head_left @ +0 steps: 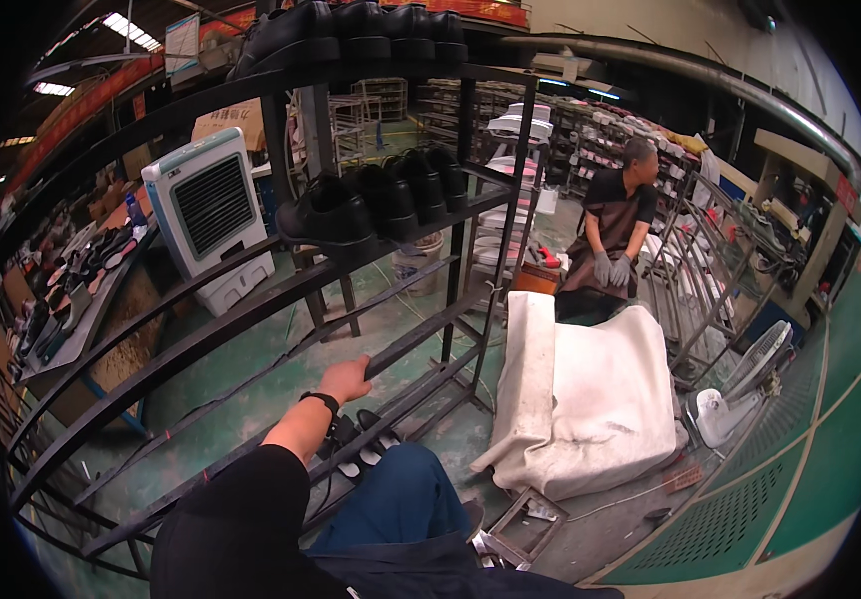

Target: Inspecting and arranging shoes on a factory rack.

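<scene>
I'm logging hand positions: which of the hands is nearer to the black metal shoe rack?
Left, as far as this view shows. The left hand appears to grip a rail of the black metal shoe rack; the right hand is out of view.

We take this for a shoe-making workshop, or a factory hall of that trade. Black shoes (336,215) stand in rows on a black metal rack (421,70) before us, on its top and a lower tier. To our left, a cluttered surface (116,359) carries what look like shoes or shoe parts (86,275). Beyond the rack we see crowded shelving (595,150) and a co-worker (610,215) in a dark apron and grey gloves (610,270). A big air cooler (213,205), a long overhead pipe (690,75), bright roof panels (131,32) and the worn green floor (246,349) all look industrial to us.
</scene>
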The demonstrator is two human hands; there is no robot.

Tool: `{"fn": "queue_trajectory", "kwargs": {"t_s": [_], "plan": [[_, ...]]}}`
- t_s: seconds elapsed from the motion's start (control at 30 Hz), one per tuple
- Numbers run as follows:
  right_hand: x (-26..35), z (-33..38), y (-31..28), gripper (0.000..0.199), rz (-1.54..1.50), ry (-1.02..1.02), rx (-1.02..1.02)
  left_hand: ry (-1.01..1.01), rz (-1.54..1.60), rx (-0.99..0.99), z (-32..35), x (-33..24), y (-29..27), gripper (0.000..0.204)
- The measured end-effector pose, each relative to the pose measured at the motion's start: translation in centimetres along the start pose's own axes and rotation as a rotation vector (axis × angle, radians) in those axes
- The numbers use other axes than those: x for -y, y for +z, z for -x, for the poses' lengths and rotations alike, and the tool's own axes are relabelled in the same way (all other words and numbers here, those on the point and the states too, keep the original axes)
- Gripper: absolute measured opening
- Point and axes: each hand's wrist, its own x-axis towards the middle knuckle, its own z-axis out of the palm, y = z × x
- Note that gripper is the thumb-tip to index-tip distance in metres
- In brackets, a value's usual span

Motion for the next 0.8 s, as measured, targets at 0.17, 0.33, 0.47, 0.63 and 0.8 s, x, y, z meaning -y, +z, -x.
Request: {"fn": "queue_trajectory", "kwargs": {"t_s": [0.17,0.33,0.47,0.63,0.8], "plan": [[-0.1,-0.1,0.3,0.051,-0.03,-0.002,-0.008,0.0,0.008,0.009,-0.1,0.0,0.0,0.046],[0.1,0.0,0.2,0.051,-0.025,-0.01,-0.026,0.002,-0.002,0.007,-0.1,0.0,-0.1,0.046],[1.0,0.2,-0.2,0.05,-0.013,0.052,-0.004,-0.008,0.022,0.01,-0.1,-0.4,-0.2,0.049],[0.9,0.2,0.1,0.05,0.012,0.031,-0.037,0.012,0.024,-0.031,-0.1,0.2,0.1,0.044],[-0.9,-0.6,0.8,0.052,-0.164,0.082,0.075,0.01,0.069,-0.051,0.2,0.1,-0.1,0.041]]}}
